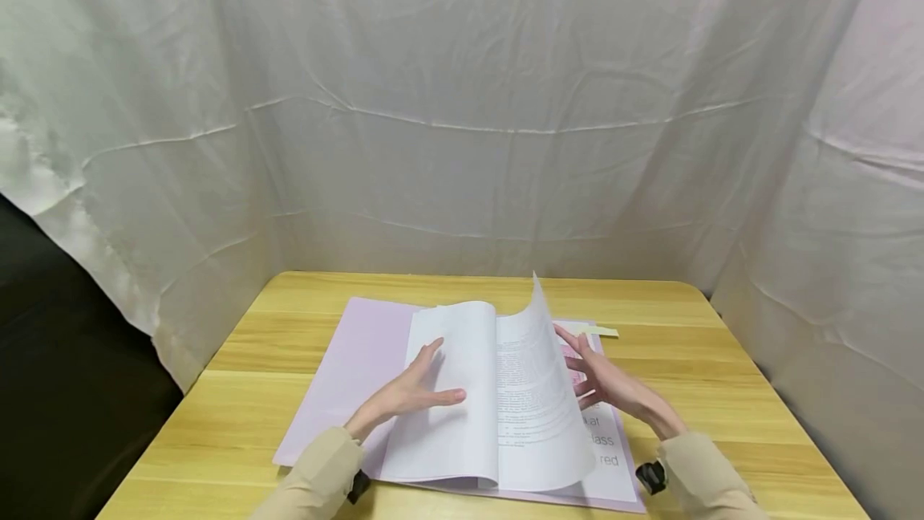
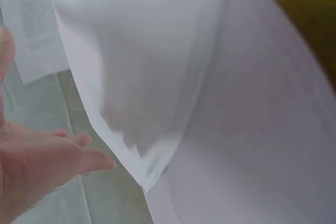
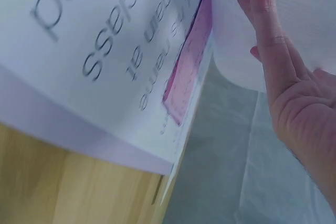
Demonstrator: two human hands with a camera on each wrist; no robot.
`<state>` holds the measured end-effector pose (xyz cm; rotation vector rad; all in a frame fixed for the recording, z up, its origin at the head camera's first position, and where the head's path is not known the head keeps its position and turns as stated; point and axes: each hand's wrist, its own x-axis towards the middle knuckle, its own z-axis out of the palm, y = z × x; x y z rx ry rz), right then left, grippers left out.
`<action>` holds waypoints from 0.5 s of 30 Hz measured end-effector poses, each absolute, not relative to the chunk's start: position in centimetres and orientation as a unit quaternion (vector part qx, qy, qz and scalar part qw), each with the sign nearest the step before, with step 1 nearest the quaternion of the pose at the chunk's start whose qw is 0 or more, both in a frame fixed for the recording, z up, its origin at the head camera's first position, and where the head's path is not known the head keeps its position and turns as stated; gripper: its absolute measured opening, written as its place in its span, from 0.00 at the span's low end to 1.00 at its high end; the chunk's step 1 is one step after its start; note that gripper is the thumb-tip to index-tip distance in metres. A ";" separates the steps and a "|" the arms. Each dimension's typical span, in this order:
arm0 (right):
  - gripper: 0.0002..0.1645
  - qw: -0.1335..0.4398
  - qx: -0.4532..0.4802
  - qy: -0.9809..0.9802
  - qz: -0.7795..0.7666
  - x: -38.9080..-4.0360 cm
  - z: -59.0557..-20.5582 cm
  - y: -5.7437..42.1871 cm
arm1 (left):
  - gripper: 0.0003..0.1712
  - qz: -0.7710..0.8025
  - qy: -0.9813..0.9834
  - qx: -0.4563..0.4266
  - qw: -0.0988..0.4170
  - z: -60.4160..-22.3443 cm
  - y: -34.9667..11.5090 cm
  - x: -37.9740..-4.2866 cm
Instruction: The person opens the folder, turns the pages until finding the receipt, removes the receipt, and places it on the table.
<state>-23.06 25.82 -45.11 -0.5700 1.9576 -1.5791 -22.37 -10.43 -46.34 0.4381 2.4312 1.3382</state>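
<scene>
A lilac folder (image 1: 339, 392) lies spread on the table with white sheets inside. Over the turned sheets (image 1: 447, 444) on its left side, my left hand (image 1: 411, 394) hovers with fingers and thumb spread, casting a shadow on the paper. A printed sheet (image 1: 537, 408) stands up in a curve at the middle, its top corner raised. Behind that sheet's right edge is my right hand (image 1: 609, 383), its fingers extended and apart, fingertips close to the paper. Beneath lies a large-print page (image 1: 609, 484), with a pink piece (image 3: 191, 61) on it in the right wrist view.
A pale yellow strip (image 1: 602, 332) sticks out past the folder's upper right edge. The wooden table (image 1: 722, 375) has grey-white cloth (image 1: 505, 183) hanging behind and at both sides. Dark material (image 1: 65, 359) shows at the far left. Each wrist carries a small black device (image 1: 652, 476).
</scene>
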 end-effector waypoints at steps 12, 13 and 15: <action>0.38 0.271 -0.224 0.742 -0.570 -22.3 -45.2 23.9 | 0.60 0.540 0.797 0.178 0.206 -46.2 -9.4 -22.3; 0.38 0.270 -0.225 0.743 -0.569 -22.3 -45.2 23.8 | 0.59 0.545 0.791 0.182 0.207 -46.2 -9.3 -22.3; 0.38 0.267 -0.226 0.747 -0.566 -22.2 -45.1 23.5 | 0.58 0.560 0.778 0.188 0.214 -46.4 -9.2 -22.4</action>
